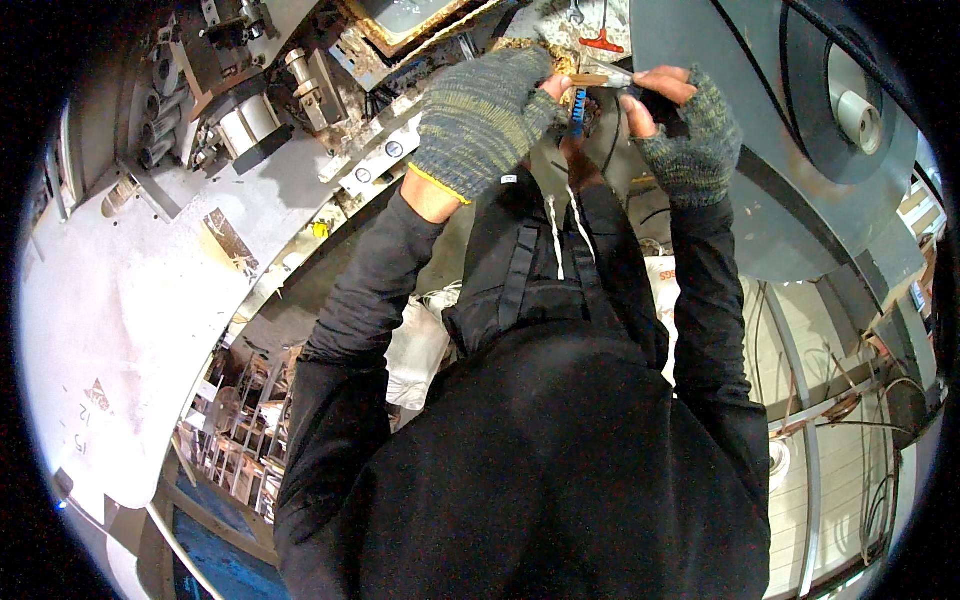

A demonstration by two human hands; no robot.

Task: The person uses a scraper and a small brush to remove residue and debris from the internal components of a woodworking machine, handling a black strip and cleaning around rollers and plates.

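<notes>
At the top centre both my hands are close together, in grey-green knit gloves with bare fingertips. My left hand (490,115) pinches a small flat brown strip (588,80) between thumb and finger. My right hand (685,130) is closed round a dark-handled tool; its thin, pale, pointed metal end (612,68) reaches toward the strip. Whether the point touches the strip is too small to tell. Just below the strip lies or hangs a blue piece with dark teeth or marks (578,112). My right palm hides part of the tool's handle.
A red-handled tool (601,41) lies beyond my hands. On the left is a pale metal worktop (150,330) with machine parts and a metal cylinder (248,128). A grey machine housing (690,50) with a round hub (857,122) stands close on the right.
</notes>
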